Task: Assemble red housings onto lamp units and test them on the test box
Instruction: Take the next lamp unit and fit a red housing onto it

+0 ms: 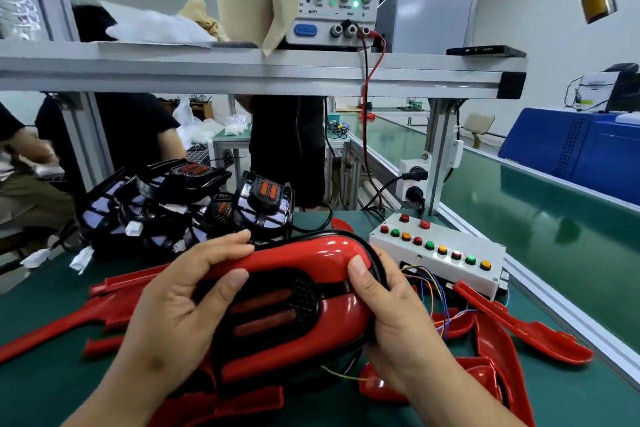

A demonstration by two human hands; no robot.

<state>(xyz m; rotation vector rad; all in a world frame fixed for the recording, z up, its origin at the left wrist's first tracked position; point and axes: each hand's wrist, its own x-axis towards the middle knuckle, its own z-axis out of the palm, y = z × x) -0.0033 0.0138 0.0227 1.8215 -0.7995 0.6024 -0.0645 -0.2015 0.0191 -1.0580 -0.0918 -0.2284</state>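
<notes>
Gripping red housing (304, 253) seated over black lamp unit (301, 295), both held above green mat (34, 385). Curling left hand (173, 308) round left end, thumb pressing on grille. Wrapping right hand (401, 319) round right end, thumb flat on red top. Leaving test box (450, 270) untouched just behind right hand, loose housings (540, 333) underneath, bare lamp pile (166, 211) behind left.

Lamp units (187, 204) block the table's (41, 392) far left, the test box (440, 253) its far right. Housings (540, 340) litter the near edge; the near-left corner lies free.
</notes>
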